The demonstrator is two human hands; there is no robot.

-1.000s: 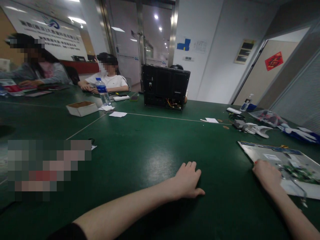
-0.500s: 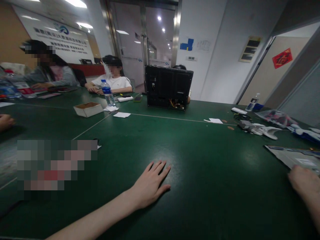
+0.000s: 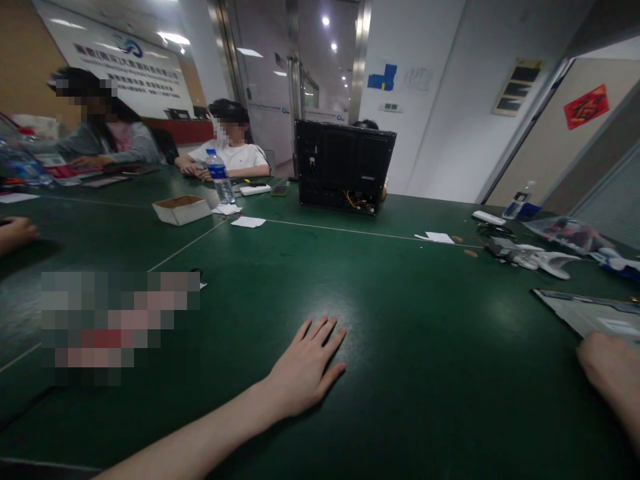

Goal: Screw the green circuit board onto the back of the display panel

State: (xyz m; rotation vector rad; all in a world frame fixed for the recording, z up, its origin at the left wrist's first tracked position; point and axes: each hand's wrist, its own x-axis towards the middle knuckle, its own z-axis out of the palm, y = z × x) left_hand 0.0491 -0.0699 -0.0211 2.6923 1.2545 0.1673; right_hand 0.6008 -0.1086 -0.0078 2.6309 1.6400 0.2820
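Observation:
My left hand (image 3: 306, 370) lies palm down on the green tabletop (image 3: 400, 320), fingers spread and holding nothing. At the right edge, my right hand (image 3: 607, 370) is curled closed at the near edge of a flat grey panel (image 3: 595, 319). The panel looks like a thin display sheet with a dark strip along its far side and a pale label. My right fingertips are hidden behind the hand, and part of the panel runs out of view.
A black monitor-like unit (image 3: 345, 167) with exposed wires stands at the far side. A white open box (image 3: 183, 211), a water bottle (image 3: 220, 177) and paper slips (image 3: 249, 222) lie left of it. White parts (image 3: 535, 257) sit far right. Other people sit around the table.
The view has shifted slightly, so the tabletop items appear a little higher and farther right. My left hand stays spread on the table; my right hand stays at the panel.

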